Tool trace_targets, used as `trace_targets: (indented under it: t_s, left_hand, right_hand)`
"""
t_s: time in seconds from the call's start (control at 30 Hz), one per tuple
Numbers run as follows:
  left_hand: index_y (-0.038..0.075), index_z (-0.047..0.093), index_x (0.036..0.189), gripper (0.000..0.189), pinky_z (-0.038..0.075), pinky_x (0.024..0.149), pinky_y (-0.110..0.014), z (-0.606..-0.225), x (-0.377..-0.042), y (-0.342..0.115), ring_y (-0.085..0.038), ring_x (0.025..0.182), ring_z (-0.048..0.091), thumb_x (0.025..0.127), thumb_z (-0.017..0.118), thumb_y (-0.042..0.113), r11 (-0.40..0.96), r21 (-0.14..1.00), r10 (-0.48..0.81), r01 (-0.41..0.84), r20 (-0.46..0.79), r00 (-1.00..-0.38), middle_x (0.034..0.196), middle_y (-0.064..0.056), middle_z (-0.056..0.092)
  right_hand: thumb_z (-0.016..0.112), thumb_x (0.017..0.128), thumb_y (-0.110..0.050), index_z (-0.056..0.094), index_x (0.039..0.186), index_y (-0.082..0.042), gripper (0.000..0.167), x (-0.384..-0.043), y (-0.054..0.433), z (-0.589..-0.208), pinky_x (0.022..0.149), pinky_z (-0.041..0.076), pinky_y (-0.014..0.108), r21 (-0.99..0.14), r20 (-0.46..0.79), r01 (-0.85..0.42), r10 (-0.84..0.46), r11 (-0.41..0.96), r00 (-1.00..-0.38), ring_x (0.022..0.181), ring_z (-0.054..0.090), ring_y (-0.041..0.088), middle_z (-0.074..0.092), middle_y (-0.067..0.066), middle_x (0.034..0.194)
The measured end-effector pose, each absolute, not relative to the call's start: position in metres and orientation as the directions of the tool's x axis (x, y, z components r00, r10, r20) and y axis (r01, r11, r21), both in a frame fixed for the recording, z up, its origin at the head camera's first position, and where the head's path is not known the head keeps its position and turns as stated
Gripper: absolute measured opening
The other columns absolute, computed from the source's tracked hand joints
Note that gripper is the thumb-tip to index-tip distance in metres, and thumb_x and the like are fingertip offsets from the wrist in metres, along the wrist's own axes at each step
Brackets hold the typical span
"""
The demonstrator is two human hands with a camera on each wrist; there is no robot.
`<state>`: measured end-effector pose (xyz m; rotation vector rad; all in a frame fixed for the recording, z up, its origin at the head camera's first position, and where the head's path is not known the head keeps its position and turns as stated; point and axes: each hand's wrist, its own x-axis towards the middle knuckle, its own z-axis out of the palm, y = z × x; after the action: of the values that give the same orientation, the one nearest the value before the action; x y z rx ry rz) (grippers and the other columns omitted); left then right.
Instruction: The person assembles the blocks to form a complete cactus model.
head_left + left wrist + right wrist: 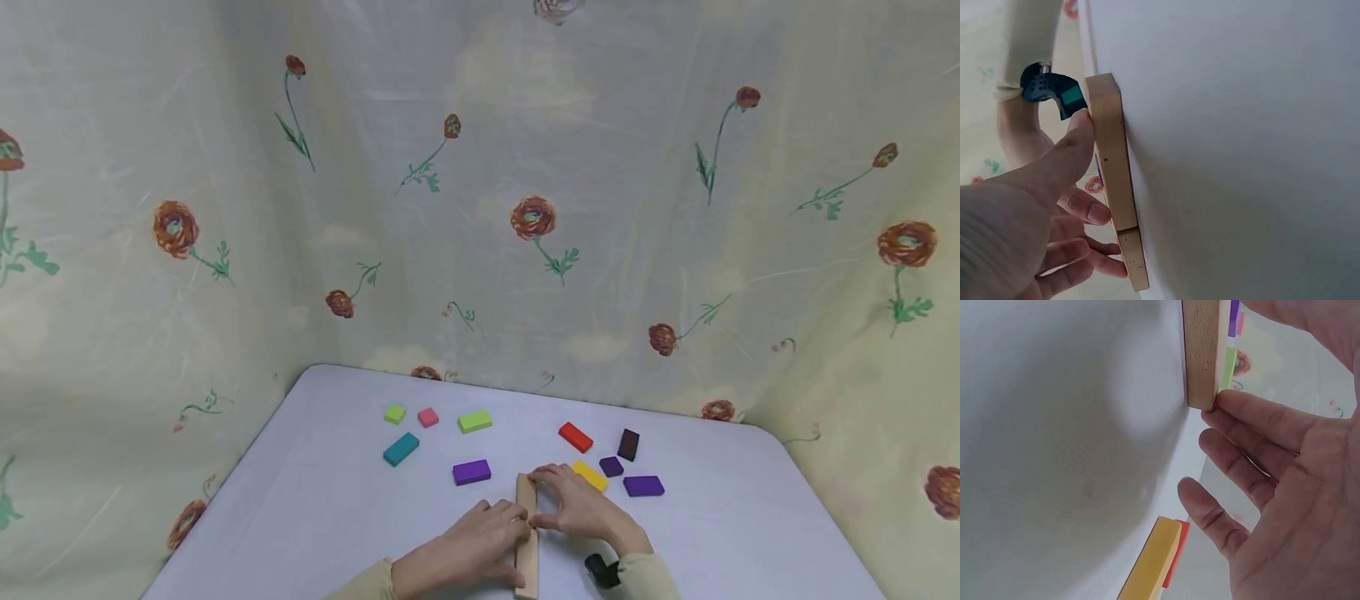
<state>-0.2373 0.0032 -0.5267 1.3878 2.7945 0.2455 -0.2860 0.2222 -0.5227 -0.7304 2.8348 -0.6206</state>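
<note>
Two plain wooden blocks lie end to end on the white table, forming one strip that points away from me. My left hand point(483, 542) is over the near wooden block point(1110, 144), thumb by its near end and curled fingers close to the seam. My right hand point(581, 504) holds the far wooden block point(1204, 356) lightly, with fingertips at its far end and the thumb near the seam. The right thumb's contact is out of the right wrist view. A yellow block point(590, 476) lies just beyond the right hand.
Left of the strip lie a purple block point(472, 472), a teal block point(401, 449), two light green blocks and a pink block point(428, 417). Rightward are a red block point(576, 437), a dark brown block point(628, 445) and two purple blocks. A flowered curtain point(480, 275) surrounds the table.
</note>
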Motion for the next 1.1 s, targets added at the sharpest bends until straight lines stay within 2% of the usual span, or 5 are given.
trace_targets:
  t_s: [0.13,0.27,0.5,0.83,1.1]
  left_hand:
    - [0.023,0.048,0.139,0.084,0.044,0.097,-0.042,-0.531,-0.243,0.005,-0.009,0.130,0.043,0.072,0.060,0.073,0.642,0.158,0.755,0.750,0.037,-0.654,0.140,0.008,0.048]
    - [0.021,0.045,0.142,0.092,0.041,0.099,-0.046,-0.535,-0.248,0.004,-0.010,0.133,0.042,0.070,0.059,0.076,0.650,0.171,0.749,0.740,0.023,-0.663,0.144,0.007,0.046]
    - [0.024,0.046,0.142,0.087,0.039,0.102,-0.047,-0.534,-0.253,0.001,-0.010,0.135,0.040,0.073,0.060,0.074,0.623,0.226,0.770,0.749,-0.008,-0.639,0.147,0.010,0.044]
    - [0.023,0.045,0.144,0.089,0.037,0.104,-0.046,-0.531,-0.254,0.000,-0.010,0.136,0.040,0.073,0.061,0.074,0.633,0.255,0.765,0.731,-0.059,-0.642,0.149,0.009,0.042]
    - [0.024,0.047,0.143,0.088,0.038,0.102,-0.045,-0.531,-0.255,0.001,-0.009,0.134,0.040,0.072,0.061,0.075,0.628,0.242,0.770,0.739,-0.061,-0.635,0.147,0.011,0.043]
  right_hand:
    - [0.073,0.079,-0.049,0.056,0.132,-0.013,0.066,-0.286,0.225,-0.524,0.104,0.039,0.057,-0.450,-0.016,-0.440,-0.500,0.777,-0.866,0.124,0.051,0.029,0.057,0.006,0.133]
    - [0.074,0.081,-0.038,0.055,0.132,-0.012,0.060,-0.286,0.230,-0.523,0.104,0.040,0.055,-0.485,0.027,-0.444,-0.495,0.753,-0.868,0.122,0.052,0.029,0.058,0.005,0.131]
    - [0.074,0.082,-0.023,0.054,0.132,-0.012,0.055,-0.286,0.242,-0.511,0.100,0.043,0.054,-0.556,0.081,-0.369,-0.393,0.745,-0.916,0.120,0.052,0.027,0.056,0.003,0.131]
    - [0.075,0.083,-0.027,0.058,0.126,-0.010,0.049,-0.292,0.272,-0.503,0.099,0.042,0.055,-0.573,0.171,-0.272,-0.212,0.773,-0.962,0.118,0.049,0.029,0.058,0.010,0.125]
    - [0.073,0.085,-0.028,0.055,0.128,-0.007,0.051,-0.298,0.292,-0.512,0.097,0.043,0.055,-0.575,0.169,-0.140,-0.051,0.806,-0.984,0.117,0.048,0.033,0.058,0.012,0.123]
